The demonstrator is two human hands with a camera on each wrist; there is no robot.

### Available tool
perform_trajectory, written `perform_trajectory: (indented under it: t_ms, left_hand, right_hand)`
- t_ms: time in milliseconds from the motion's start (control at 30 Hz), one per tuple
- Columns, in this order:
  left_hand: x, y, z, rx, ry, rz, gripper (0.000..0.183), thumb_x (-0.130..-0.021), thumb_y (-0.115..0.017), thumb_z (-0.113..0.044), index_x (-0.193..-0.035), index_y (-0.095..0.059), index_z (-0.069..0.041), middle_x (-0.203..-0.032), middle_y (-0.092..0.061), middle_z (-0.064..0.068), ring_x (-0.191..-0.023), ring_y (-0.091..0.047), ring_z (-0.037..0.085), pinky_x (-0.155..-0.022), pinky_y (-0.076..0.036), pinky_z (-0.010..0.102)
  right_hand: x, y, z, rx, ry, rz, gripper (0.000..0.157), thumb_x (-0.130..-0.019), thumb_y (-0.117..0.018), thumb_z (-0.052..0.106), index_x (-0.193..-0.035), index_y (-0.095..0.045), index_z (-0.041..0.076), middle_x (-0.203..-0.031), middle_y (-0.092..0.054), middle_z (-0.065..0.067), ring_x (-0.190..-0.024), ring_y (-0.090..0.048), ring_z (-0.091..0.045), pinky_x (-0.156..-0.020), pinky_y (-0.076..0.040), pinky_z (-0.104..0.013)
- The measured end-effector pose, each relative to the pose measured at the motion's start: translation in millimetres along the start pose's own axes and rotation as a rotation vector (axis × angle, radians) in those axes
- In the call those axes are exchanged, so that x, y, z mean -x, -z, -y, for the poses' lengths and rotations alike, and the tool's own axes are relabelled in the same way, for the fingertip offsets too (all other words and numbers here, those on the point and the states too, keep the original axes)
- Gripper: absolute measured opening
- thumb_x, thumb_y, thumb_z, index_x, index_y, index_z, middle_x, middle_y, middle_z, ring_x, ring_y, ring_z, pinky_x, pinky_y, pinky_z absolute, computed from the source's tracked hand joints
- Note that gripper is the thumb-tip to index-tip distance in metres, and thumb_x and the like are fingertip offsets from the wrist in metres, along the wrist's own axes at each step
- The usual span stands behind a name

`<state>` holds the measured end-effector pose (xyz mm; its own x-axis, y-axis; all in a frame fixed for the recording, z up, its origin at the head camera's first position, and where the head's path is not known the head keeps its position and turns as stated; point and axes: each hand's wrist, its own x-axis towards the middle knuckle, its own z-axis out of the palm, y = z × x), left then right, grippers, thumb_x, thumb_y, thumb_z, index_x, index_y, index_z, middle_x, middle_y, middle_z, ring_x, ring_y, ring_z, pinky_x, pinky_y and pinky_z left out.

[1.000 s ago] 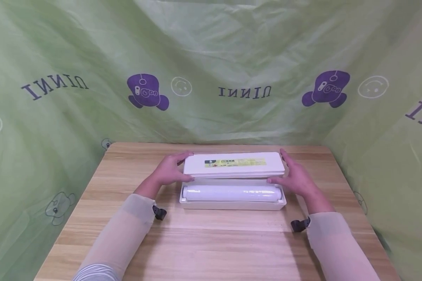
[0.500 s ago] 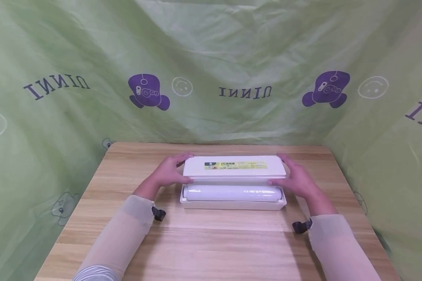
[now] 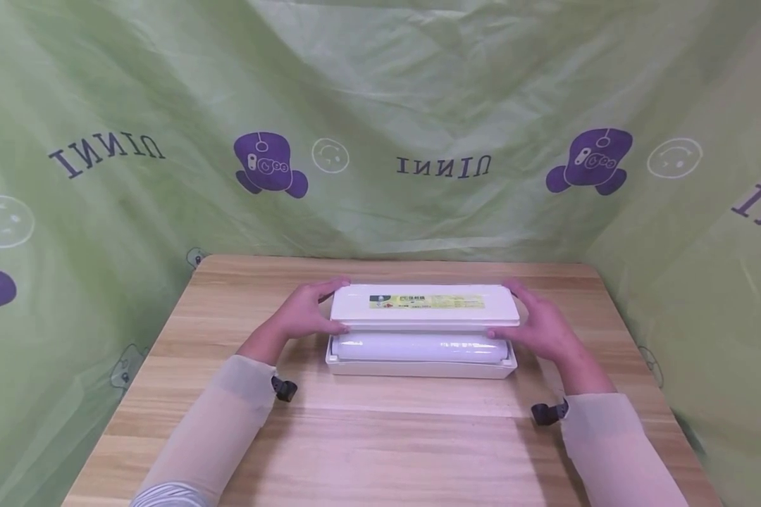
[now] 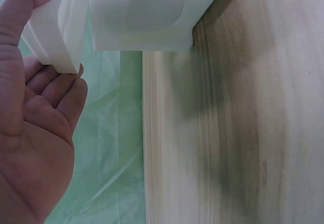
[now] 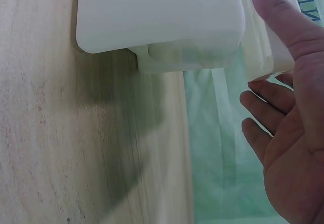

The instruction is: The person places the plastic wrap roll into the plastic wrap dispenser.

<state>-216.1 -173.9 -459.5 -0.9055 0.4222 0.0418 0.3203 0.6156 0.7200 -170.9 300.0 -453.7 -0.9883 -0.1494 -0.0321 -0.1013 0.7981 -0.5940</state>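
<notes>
In the head view, a white cling film box (image 3: 418, 369) lies lengthwise on the table, with a roll of cling film (image 3: 418, 348) inside it. Its white lid (image 3: 425, 308), bearing a yellow-green label, hangs over the box's back part and leaves the roll's front showing. My left hand (image 3: 306, 308) grips the lid's left end, thumb on the front edge and fingers behind. At the opposite end my right hand (image 3: 541, 322) holds it the same way. Both wrist views show a gap between the lid (image 4: 58, 27) and the box (image 5: 162, 16).
The wooden table (image 3: 393, 443) runs back to a green curtain (image 3: 380, 225) printed with purple figures, which also hangs at both sides. Small black wrist cameras (image 3: 284, 389) sit at the cuffs of both sleeves.
The lid has come slightly forward and down over the roll, carried by both hands, so less of the box's back shows. The box stays in place.
</notes>
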Motion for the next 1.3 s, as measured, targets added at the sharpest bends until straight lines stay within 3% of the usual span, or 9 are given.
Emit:
perform_trajectory:
  t_ms: [333, 500, 867, 1033, 1300]
  left_hand:
    - [8.1, -0.8, 0.9, 0.009, -0.007, 0.015, 0.097, -0.057, -0.091, -0.053, -0.143, -0.052, -0.029, -0.15, -0.044, -0.002, -0.137, -0.04, 0.023, -0.109, -0.036, 0.046]
    - [12.2, -2.6, 2.8, -0.012, 0.021, 0.02, 0.099, -0.054, -0.089, -0.061, -0.141, -0.053, -0.032, -0.147, -0.047, -0.005, -0.134, -0.044, 0.022, -0.109, -0.037, 0.045]
    - [14.5, -4.8, 2.8, -0.013, 0.004, 0.028, 0.096, -0.056, -0.088, -0.062, -0.14, -0.056, -0.028, -0.141, -0.053, -0.008, -0.132, -0.047, 0.019, -0.107, -0.04, 0.043]
    - [15.6, -6.7, 3.7, 0.015, -0.016, 0.046, 0.094, -0.059, -0.089, -0.057, -0.14, -0.056, -0.024, -0.141, -0.054, -0.004, -0.132, -0.047, 0.022, -0.107, -0.04, 0.046]
    - [19.2, -10.0, 6.4, 0.012, -0.02, 0.047, 0.091, -0.059, -0.089, -0.057, -0.139, -0.057, -0.027, -0.143, -0.052, -0.001, -0.133, -0.046, 0.024, -0.107, -0.04, 0.046]
  right_hand:
    - [6, 0.7, 0, 0.028, 0.012, 0.006, 0.119, -0.06, -0.076, 0.076, -0.155, -0.03, 0.022, -0.151, -0.04, -0.02, -0.135, -0.036, -0.046, -0.104, -0.032, -0.066]
    - [8, -0.2, -1, 0.04, 0.037, -0.002, 0.117, -0.06, -0.076, 0.076, -0.153, -0.034, 0.019, -0.147, -0.044, -0.022, -0.132, -0.04, -0.046, -0.103, -0.034, -0.066]
    - [14, 0.6, -4, 0.042, 0.068, 0.016, 0.116, -0.062, -0.074, 0.075, -0.153, -0.035, 0.015, -0.147, -0.044, -0.022, -0.132, -0.04, -0.047, -0.105, -0.033, -0.064]
    - [17, 0.5, -5, 0.056, 0.077, 0.022, 0.115, -0.063, -0.074, 0.075, -0.151, -0.037, 0.012, -0.141, -0.049, -0.024, -0.128, -0.045, -0.047, -0.103, -0.036, -0.063]
    - [24, -0.6, -5, 0.062, 0.074, 0.02, 0.112, -0.063, -0.075, 0.074, -0.15, -0.04, 0.013, -0.127, -0.06, -0.024, -0.114, -0.056, -0.041, -0.096, -0.043, -0.062]
